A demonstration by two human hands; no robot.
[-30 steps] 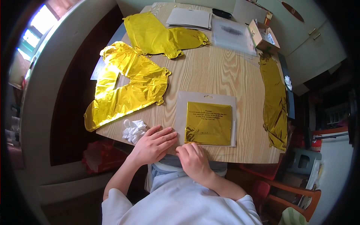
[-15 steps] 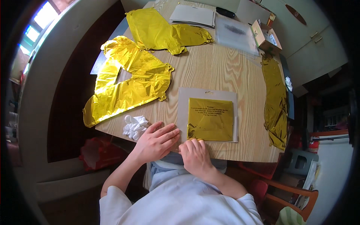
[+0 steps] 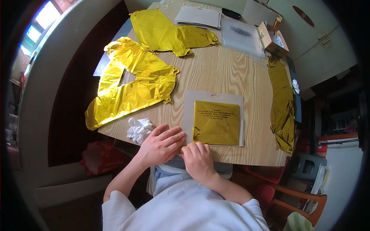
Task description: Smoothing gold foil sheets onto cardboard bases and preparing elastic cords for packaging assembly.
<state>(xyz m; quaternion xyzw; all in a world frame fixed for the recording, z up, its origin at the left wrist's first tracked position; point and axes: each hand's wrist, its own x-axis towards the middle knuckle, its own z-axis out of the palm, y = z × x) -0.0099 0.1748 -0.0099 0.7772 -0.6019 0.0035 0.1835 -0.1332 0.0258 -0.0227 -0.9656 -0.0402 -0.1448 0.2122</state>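
Note:
A flat package (image 3: 214,96) lies at the table's near edge: a grey card with a hang hole, bearing a folded gold foil sheet (image 3: 216,125) with dark print. My left hand (image 3: 162,145) rests palm down at the package's lower left corner, fingers stretched out. Beside it, at the lower edge of the package, is my right hand (image 3: 197,157) with curled fingers, thumb and fingertips drawn together. What they pinch, if anything, is hidden. A crumpled white tissue (image 3: 139,129) sits just left of my left hand.
Flat gold foil balloons lie at the left (image 3: 133,94), the back (image 3: 154,29) and the right edge (image 3: 282,104) of the wooden table (image 3: 216,69). At the back are white sheets (image 3: 198,16), a clear plastic sleeve (image 3: 242,38), a black case (image 3: 231,13) and a small box (image 3: 274,40).
My right hand has shifted slightly left along the package's lower edge, closer to my left hand. The left hand and the package have hardly moved.

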